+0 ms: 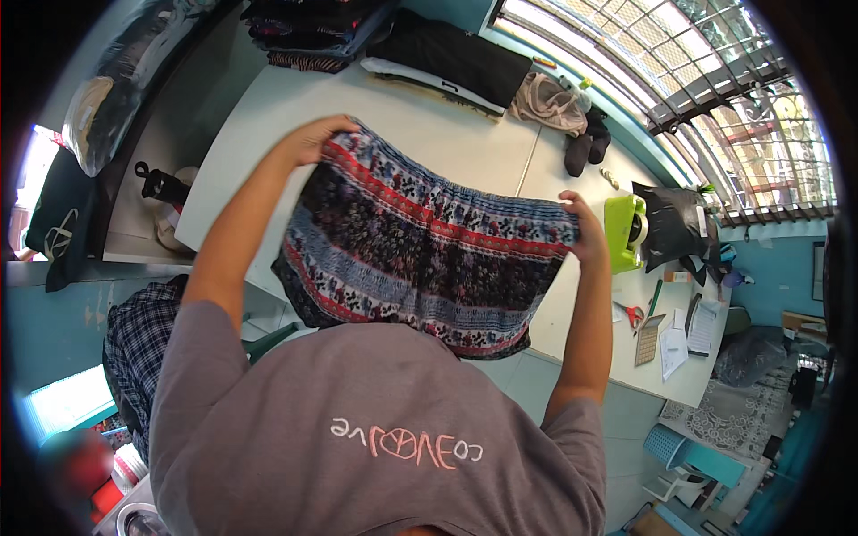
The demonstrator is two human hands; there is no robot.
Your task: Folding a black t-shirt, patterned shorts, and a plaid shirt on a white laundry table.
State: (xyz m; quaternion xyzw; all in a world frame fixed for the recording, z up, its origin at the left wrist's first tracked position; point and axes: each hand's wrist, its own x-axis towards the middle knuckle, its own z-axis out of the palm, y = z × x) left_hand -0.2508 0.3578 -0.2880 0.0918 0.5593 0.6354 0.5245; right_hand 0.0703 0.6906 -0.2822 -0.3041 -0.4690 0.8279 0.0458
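Observation:
A pair of patterned fabric shorts (429,248) with an elastic waistband is stretched out between my two hands. Floral and striped bands in red, black, white and blue run across it. My left hand (322,139) pinches one end of the waistband. At the other end, my right hand (584,224) grips the waistband corner. The garment hangs in front of my chest, over the near edge of the white table (268,134), and its lower hem drops towards my shirt. Fingertips behind the cloth are partly hidden.
Folded dark clothes (308,27) are stacked at the back, beside a folded black garment (462,57). A beige cloth (549,104) and black socks (585,147) lie near the window. To the right are a green tape dispenser (623,234), a black plastic bag (673,224), scissors (632,315) and a calculator (649,340).

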